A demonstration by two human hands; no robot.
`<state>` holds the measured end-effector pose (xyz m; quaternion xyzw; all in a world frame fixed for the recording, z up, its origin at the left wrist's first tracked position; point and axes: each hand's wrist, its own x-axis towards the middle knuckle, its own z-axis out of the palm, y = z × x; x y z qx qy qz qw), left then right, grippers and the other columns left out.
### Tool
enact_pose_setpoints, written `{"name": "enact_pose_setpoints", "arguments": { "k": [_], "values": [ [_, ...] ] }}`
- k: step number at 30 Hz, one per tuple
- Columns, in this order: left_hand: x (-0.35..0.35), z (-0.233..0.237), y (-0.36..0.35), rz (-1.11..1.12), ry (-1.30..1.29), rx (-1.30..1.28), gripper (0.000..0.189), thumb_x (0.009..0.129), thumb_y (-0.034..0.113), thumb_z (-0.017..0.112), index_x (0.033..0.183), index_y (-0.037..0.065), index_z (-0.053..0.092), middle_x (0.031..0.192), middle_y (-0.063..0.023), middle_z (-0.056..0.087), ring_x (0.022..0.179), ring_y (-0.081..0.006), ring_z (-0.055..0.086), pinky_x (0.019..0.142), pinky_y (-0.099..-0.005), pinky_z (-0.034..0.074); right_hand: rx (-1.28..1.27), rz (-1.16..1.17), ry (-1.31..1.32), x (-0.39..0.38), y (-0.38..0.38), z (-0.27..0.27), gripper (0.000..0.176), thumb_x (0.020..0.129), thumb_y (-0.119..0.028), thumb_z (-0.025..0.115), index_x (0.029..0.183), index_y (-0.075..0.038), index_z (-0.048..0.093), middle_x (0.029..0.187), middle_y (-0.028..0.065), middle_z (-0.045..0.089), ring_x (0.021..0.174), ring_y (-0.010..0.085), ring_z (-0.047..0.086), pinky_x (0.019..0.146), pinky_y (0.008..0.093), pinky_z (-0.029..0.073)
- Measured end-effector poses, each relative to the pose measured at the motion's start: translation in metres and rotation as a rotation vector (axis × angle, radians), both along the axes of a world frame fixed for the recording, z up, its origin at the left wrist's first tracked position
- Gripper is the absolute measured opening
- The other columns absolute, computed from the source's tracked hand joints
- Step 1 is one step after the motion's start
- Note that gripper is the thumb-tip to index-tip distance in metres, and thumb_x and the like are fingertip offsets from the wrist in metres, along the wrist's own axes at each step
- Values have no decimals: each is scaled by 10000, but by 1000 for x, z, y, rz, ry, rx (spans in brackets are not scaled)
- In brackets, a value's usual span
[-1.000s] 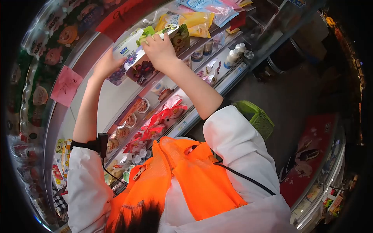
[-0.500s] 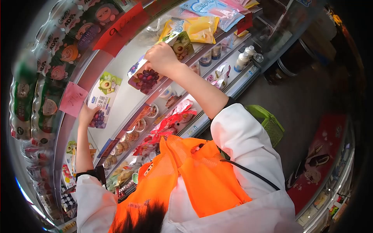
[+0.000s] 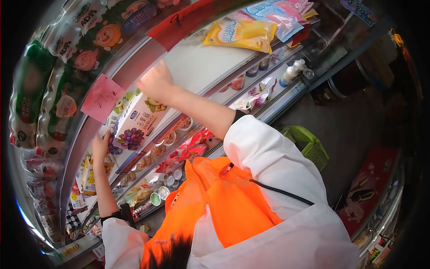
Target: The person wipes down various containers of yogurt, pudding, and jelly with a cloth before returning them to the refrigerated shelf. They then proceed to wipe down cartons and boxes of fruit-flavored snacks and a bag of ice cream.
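Note:
My right hand (image 3: 156, 83), slightly blurred, grips the upper end of a white fruit-print box (image 3: 136, 119) with avocado and grape pictures. The box is inside the shelf, tilted and facing me. A second fruit-print box (image 3: 112, 122) of the same design stands directly to its left, partly covered by it. My left hand (image 3: 101, 142) holds that second box at its lower end, the thumb on its front. Some of the fingers of both hands are hidden.
Above the boxes lie a yellow pouch (image 3: 242, 36) and a blue-and-pink pouch (image 3: 280, 20). A pink price card (image 3: 103, 97) hangs from the shelf edge at left, beside wrapped bottle packs (image 3: 30, 98). A green basket (image 3: 307, 145) is on the floor at right.
My right hand has brought its box left and down, turning its front to me, up against the other box. My left hand stays on its box; the view has shifted slightly.

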<state>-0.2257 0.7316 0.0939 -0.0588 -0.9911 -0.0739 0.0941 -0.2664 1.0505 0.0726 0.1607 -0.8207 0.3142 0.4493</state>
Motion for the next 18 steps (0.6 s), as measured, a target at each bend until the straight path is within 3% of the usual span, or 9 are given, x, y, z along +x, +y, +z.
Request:
{"name": "enact_pose_setpoints", "arguments": {
  "k": [1,3,4,5,8,9,11,13,18],
  "values": [
    [5,-2,-4,-46,59,-2,451,812,278,643,1119,-32,528,965,-225,597,922,-340,587,758,-379,451,80,-236,-232,-8,27,8,287,744,-245,588,939,-54,677,1115,153,581,1091,348,484,1044,604,156],
    [33,5,15,-11,66,101,463,840,155,596,1243,-8,439,1181,-206,495,1019,-347,541,808,-399,436,-118,-477,-44,-40,90,7,448,773,-266,562,1165,-50,570,1178,168,547,1149,369,429,1063,613,89],
    [45,7,21,7,68,152,494,854,94,573,1306,5,395,1288,-197,445,1067,-350,518,832,-409,429,-68,-578,-35,-53,125,5,497,775,-281,579,1217,-58,525,1201,161,537,1143,394,429,1049,639,49],
    [50,1,19,-76,129,145,467,875,86,546,1312,18,398,1342,-174,393,1139,-335,465,900,-404,399,-68,-672,-67,-63,152,3,450,777,-270,580,1176,-63,554,1143,169,570,1076,389,486,1032,608,155],
    [60,6,54,-230,269,74,470,871,83,546,1314,24,400,1344,-159,401,1202,-316,419,981,-404,343,-141,-420,-371,-67,169,-8,291,784,-228,568,1023,-74,630,954,176,637,886,359,595,881,496,401],
    [62,13,76,-269,333,113,452,836,85,586,1257,2,444,1175,-193,489,1117,-342,448,965,-414,342,-177,-244,-498,-66,170,-10,243,787,-213,561,966,-77,653,889,175,654,824,346,621,813,456,472],
    [60,20,107,-348,320,133,458,828,80,590,1259,14,448,1217,-188,478,1158,-338,432,982,-411,336,-108,-148,-513,-14,134,9,154,777,-163,543,807,-74,666,731,155,646,680,321,631,632,414,503],
    [60,25,142,-439,266,198,467,819,74,596,1261,28,452,1262,-177,466,1205,-331,407,1001,-408,327,-154,38,-314,8,111,-13,169,779,-146,526,825,-57,662,735,161,634,704,341,612,666,430,481],
    [54,6,230,-581,45,422,571,817,97,609,1329,50,360,1351,-172,383,1231,-330,398,1028,-388,316,-306,110,-304,67,97,-30,147,784,-58,528,858,-39,654,777,139,641,679,298,613,620,367,486]
  ]
}}
